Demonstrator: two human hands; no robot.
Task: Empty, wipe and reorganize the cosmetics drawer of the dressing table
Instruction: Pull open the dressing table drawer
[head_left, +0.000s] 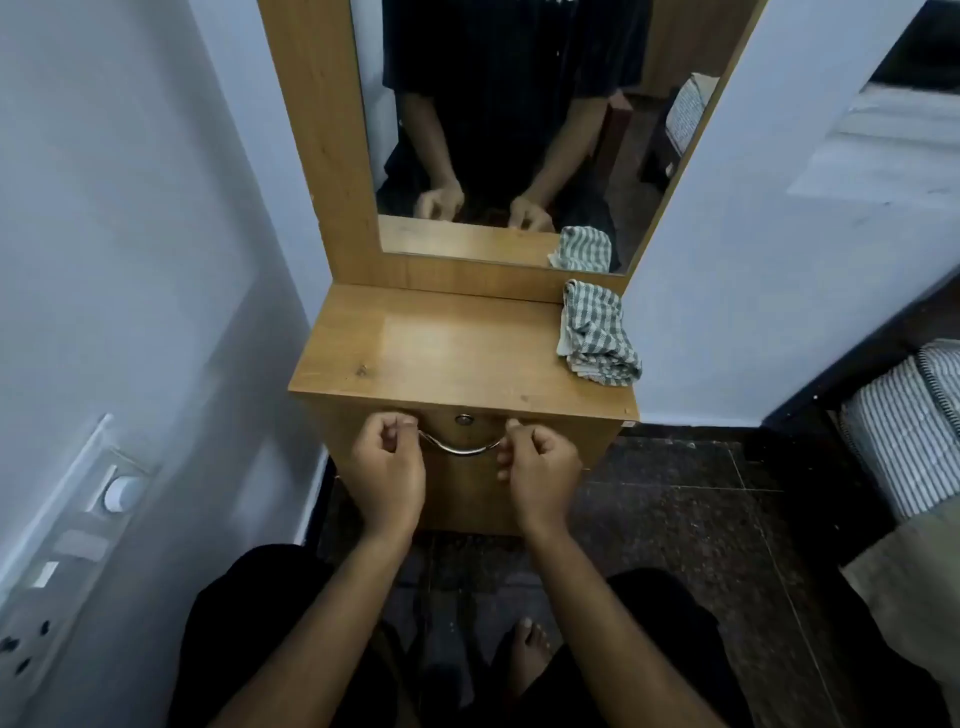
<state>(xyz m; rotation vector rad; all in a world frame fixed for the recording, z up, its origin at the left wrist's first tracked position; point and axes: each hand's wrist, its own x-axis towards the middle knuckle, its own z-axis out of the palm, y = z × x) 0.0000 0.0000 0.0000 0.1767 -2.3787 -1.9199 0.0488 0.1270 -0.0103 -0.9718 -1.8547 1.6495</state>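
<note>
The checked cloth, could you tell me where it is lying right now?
In the head view, the checked cloth lies crumpled on the dressing table top, at its back right corner below the mirror.

Cloth (597, 332) on tabletop (447, 353) — right, rear.

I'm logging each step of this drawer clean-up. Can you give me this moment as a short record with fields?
drawer: shut, front flush with the cabinet
handle: curved metal bar below a small round lock
left hand: fingers curled at the handle's left end
right hand: fingers curled at its right end
cloth: striped, folded, back right of the tabletop
mirror: above the tabletop
</note>
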